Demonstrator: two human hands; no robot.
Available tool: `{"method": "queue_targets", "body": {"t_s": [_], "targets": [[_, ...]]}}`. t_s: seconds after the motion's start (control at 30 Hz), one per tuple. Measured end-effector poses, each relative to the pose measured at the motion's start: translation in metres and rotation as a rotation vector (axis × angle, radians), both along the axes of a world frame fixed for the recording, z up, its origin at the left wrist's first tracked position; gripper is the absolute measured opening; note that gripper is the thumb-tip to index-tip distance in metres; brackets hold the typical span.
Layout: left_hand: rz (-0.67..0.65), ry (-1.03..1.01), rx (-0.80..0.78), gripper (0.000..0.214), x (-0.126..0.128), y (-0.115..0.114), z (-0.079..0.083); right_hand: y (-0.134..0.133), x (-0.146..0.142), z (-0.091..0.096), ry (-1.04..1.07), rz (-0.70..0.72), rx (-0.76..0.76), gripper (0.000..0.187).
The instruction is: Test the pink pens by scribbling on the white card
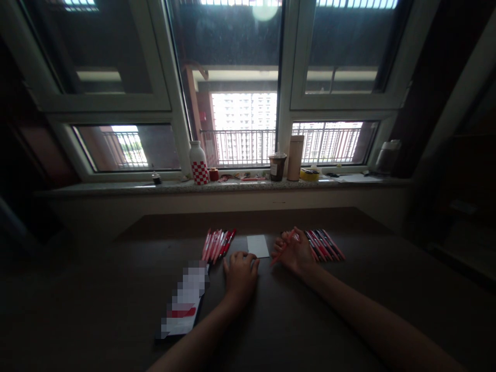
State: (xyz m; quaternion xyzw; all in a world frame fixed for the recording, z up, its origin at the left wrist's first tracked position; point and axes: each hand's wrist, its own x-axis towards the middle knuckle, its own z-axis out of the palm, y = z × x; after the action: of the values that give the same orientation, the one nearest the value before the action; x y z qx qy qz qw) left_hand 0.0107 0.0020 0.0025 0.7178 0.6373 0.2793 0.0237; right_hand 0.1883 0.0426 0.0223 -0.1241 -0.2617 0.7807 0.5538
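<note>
My right hand [293, 251] rests on the dark table [349, 299], fingers closed around a red pen [278, 256] whose tip points down-left toward a small white paper slip [258, 246]. My left hand [240, 271] lies knuckles up just below and left of that slip, fingers curled under; nothing shows in it. A row of several red pens [217, 243] lies left of the slip. A second row of several red and dark pens [323, 244] lies right of my right hand, touching its far side.
A flat box with a red and white label [185, 302] lies left of my left hand. On the window sill [116, 187] stand a red-checked bottle [199, 163], a dark cup [277, 166], a tall tumbler [295, 157] and small items.
</note>
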Motion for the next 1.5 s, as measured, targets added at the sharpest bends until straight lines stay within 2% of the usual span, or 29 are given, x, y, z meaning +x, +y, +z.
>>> {"method": "queue_targets", "body": {"t_s": [0.13,0.4,0.6,0.8,0.87,0.93,1.03,1.1,1.3,1.4,1.5], "targets": [[-0.001,0.002,-0.013,0.028,0.0,0.0,0.001,0.0,0.0,-0.002,0.001,-0.004,0.013,0.04],[-0.011,0.009,-0.006,0.027,0.0,0.0,0.002,0.002,0.0,-0.001,0.001,-0.025,-0.009,0.051],[-0.029,0.004,-0.005,0.03,-0.001,0.002,-0.001,0.001,0.0,-0.001,0.0,-0.021,-0.005,0.042],[-0.055,0.057,-0.035,0.033,-0.001,0.003,-0.006,0.0,-0.002,0.002,0.002,-0.013,-0.011,0.044],[-0.048,0.072,-0.035,0.032,-0.001,0.002,-0.006,0.003,-0.003,0.0,-0.005,-0.027,-0.011,0.039],[-0.048,0.075,-0.027,0.031,-0.001,0.001,-0.005,0.008,-0.003,-0.005,-0.027,-0.056,-0.014,0.026],[-0.052,0.076,-0.016,0.03,-0.001,0.0,-0.003,0.015,-0.003,-0.014,-0.106,-0.147,-0.068,0.011],[-0.05,0.081,-0.014,0.028,-0.001,0.0,-0.001,0.017,-0.004,-0.019,-0.165,-0.22,-0.069,0.009],[-0.05,0.068,-0.017,0.023,-0.001,0.0,0.001,0.01,-0.009,-0.015,-0.435,-0.498,0.161,0.019],[-0.053,0.061,-0.013,0.021,-0.002,0.0,0.0,0.005,-0.009,-0.011,-0.602,-0.545,0.284,0.024],[-0.072,0.042,0.001,0.018,-0.002,0.001,-0.003,0.003,-0.008,-0.01,-0.732,-0.594,0.39,0.018]]}}
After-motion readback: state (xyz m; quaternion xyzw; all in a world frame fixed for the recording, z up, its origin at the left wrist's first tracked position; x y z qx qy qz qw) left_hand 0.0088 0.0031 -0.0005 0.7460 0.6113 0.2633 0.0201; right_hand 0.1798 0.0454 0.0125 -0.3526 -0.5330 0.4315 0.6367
